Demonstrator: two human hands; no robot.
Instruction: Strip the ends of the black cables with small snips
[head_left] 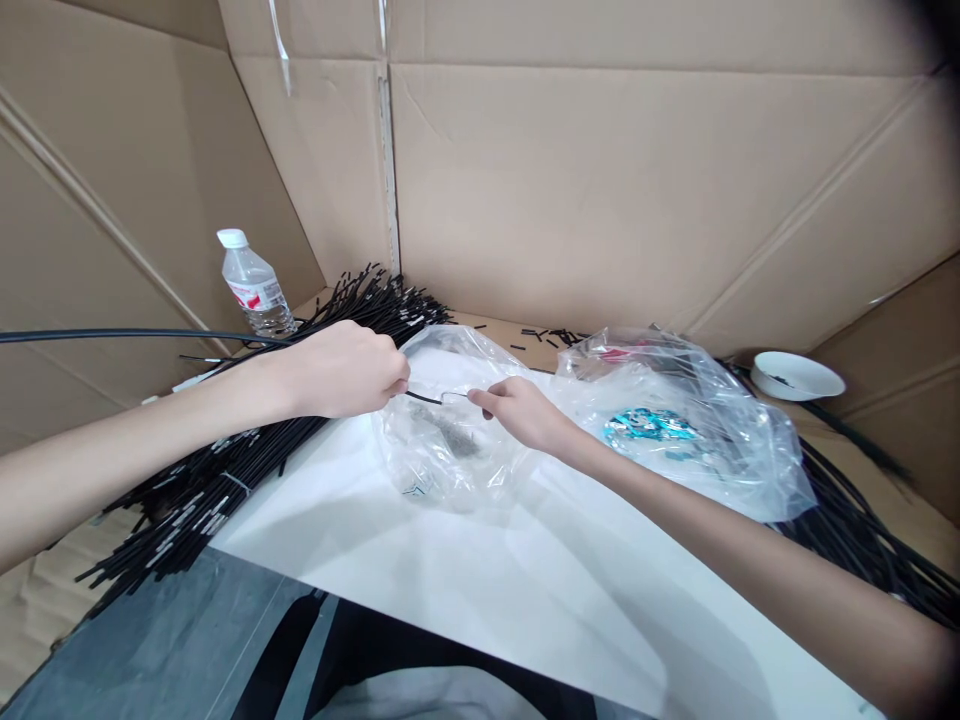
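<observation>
My left hand (352, 368) is closed around a black cable (424, 398), whose end sticks out past the fingers. What looks like the same cable trails behind the wrist to the left edge. Facing it, my right hand (521, 410) pinches a thin, bent piece of metal wire (454, 394). The wire's far end meets or nearly meets the cable end; I cannot tell whether they are joined. Below both hands lies an open clear plastic bag (420, 470) with a heap of small grey metal pieces (459, 438) inside.
A large bundle of black cables (202, 500) lies on the left, near a water bottle (255, 285). To the right are a plastic bag (750, 470) with blue shiny pieces (651, 425), a white bowl (799, 376) and more cables (862, 530). Cardboard walls (637, 180) surround the white work surface (480, 570).
</observation>
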